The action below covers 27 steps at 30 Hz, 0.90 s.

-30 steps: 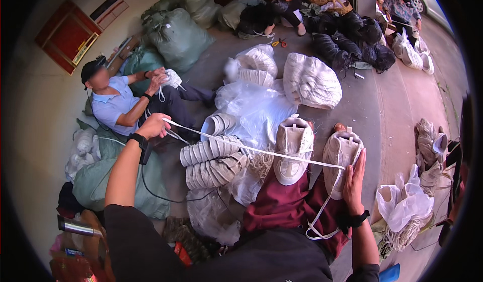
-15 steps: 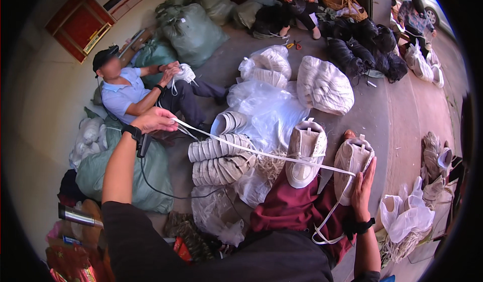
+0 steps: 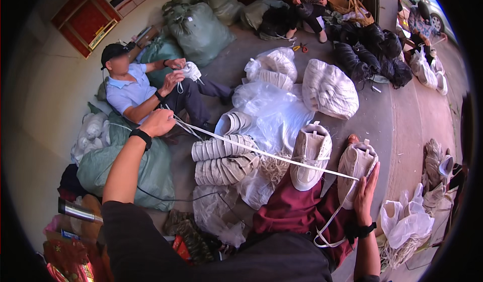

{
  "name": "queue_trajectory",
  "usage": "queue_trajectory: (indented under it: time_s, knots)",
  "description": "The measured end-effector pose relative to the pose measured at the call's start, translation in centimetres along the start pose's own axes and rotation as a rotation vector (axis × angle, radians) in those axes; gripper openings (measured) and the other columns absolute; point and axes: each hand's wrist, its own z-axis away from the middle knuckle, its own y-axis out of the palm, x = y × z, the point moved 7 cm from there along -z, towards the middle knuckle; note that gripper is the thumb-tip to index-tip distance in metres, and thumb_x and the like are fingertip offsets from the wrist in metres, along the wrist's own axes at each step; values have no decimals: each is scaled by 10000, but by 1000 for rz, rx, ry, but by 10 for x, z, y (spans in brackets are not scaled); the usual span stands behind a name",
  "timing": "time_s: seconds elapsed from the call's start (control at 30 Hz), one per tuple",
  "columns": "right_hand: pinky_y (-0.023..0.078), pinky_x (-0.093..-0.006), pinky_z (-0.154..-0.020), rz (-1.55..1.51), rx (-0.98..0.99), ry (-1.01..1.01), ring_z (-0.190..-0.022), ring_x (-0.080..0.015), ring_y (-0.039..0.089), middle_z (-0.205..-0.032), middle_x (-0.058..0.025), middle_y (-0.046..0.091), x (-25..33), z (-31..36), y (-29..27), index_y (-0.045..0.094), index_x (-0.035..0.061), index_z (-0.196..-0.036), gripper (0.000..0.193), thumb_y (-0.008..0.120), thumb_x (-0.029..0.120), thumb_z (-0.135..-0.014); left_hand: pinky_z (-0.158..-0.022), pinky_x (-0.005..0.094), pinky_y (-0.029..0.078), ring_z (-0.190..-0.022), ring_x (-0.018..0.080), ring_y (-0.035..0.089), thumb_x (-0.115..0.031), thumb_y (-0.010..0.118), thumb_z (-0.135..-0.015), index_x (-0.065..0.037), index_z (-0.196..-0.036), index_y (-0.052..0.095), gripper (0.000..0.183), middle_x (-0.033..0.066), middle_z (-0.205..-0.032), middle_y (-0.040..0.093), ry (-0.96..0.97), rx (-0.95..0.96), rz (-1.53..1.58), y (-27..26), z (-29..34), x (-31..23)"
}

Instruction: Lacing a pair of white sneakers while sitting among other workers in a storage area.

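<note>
My left hand point(image 3: 158, 123) is closed around the far end of a flat white shoelace point(image 3: 264, 153). The lace stretches tight across the middle to a beige shoe upper point(image 3: 353, 164) over my right knee. My right hand point(image 3: 366, 195) lies along the right side of this upper and holds it, thumb near the lace. From there a loose length of lace loops down over my dark red trousers point(image 3: 279, 206). Beside it, over my left knee, sits a second beige upper point(image 3: 308, 173) with a lace across its front.
Nested stacks of shoe uppers point(image 3: 224, 168) and clear plastic sheeting point(image 3: 269, 108) lie ahead. A seated co-worker point(image 3: 132, 88) handles a white shoe upper at the left. Green sacks point(image 3: 201, 32) stand behind; black bundles point(image 3: 370, 48) lie far right. A white bag point(image 3: 406, 215) lies at right.
My left hand has turned and closed more tightly, with its back now facing up, still drawing the lace taut. My right hand keeps its place on the shoe upper. The co-worker's hands have moved apart.
</note>
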Motion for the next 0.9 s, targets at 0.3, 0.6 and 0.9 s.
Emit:
queue_trajectory:
  time_s: [0.3, 0.6, 0.9]
  knots:
    - [132, -410, -1204, 23, 6, -17, -1489, -331, 154, -1597, -207, 170, 3, -1, 0, 160, 6, -1539, 601, 393, 124, -998, -780, 505, 490, -827, 396, 634, -203, 564, -880, 4, -769, 559, 235, 197, -787, 644, 123, -251, -300, -10, 18, -8]
    - [131, -405, -1204, 11, 2, 3, -1489, -326, 157, -1600, -201, 169, -2, -1, -1, 162, 14, -1541, 604, 402, 126, -998, -796, 512, 475, -877, 423, 613, -148, 507, -887, 6, -927, 530, 160, 223, -874, 635, 193, -296, -192, -6, 15, -5]
    - [140, -409, -1201, 18, -1, -2, -1486, -332, 165, -1598, -201, 178, -3, -1, -4, 165, 20, -1543, 607, 404, 150, -1001, -783, 545, 483, -863, 441, 628, -221, 446, -930, -22, -962, 555, 229, 249, -896, 645, -36, -296, -307, -2, 7, 5]
